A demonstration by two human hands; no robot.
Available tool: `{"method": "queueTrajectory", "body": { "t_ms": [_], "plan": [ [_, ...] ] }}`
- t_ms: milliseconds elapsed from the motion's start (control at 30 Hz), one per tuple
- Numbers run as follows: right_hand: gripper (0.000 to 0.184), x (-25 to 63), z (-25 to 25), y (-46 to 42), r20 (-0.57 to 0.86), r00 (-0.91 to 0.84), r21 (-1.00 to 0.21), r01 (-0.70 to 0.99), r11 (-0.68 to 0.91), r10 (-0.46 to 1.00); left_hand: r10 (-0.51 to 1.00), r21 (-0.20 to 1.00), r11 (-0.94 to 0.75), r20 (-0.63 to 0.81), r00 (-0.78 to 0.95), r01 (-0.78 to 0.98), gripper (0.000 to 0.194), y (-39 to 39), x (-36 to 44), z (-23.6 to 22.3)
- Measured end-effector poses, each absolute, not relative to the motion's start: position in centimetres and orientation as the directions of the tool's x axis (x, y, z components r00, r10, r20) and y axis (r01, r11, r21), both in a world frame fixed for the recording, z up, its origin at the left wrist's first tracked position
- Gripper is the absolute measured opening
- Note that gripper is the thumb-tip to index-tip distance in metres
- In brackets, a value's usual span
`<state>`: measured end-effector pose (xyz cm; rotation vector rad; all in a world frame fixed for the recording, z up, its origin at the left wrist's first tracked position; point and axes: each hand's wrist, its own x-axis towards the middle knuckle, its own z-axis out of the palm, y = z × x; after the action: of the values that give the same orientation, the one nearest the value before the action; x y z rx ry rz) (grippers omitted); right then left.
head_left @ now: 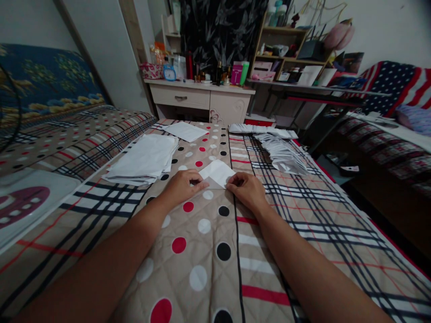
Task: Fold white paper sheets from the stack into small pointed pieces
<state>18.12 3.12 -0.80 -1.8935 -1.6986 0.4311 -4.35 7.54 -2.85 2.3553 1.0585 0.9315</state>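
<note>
A white sheet of paper (218, 170), partly folded, lies on the patterned bedspread (205, 244) in front of me. Its near edge is turned over into a slanted flap. My left hand (184, 185) pinches the left corner between thumb and fingers. At the right corner, my right hand (247, 188) has its fingertips closed on the paper. To the left rests a stack of white sheets (143, 157), with another white sheet (186, 131) beyond it. On the right, a fanned row of folded white papers (283, 152) lies near a long white bundle (262, 131).
A white dresser (182, 96) with bottles and boxes stands past the bed's far edge. A shelf desk (296, 80) is at the back right. At the left edge lies a pale flat item (63, 181) with a dark red print.
</note>
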Motion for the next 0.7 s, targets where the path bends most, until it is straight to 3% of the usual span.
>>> {"method": "queueTrajectory", "body": {
  "t_ms": [567,700],
  "plan": [
    [0.009,17.8,-0.3,3.0,0.118,0.124,-0.538,0.842,-0.042,0.985,0.956,0.458,-0.266,0.237,0.172,0.848,0.036,6.8,-2.6,-2.3],
    [0.009,17.7,-0.4,3.0,0.118,0.12,-0.548,0.836,-0.036,0.986,0.929,0.452,-0.326,0.316,0.193,0.83,0.027,6.6,-2.2,-2.1]
  ]
}}
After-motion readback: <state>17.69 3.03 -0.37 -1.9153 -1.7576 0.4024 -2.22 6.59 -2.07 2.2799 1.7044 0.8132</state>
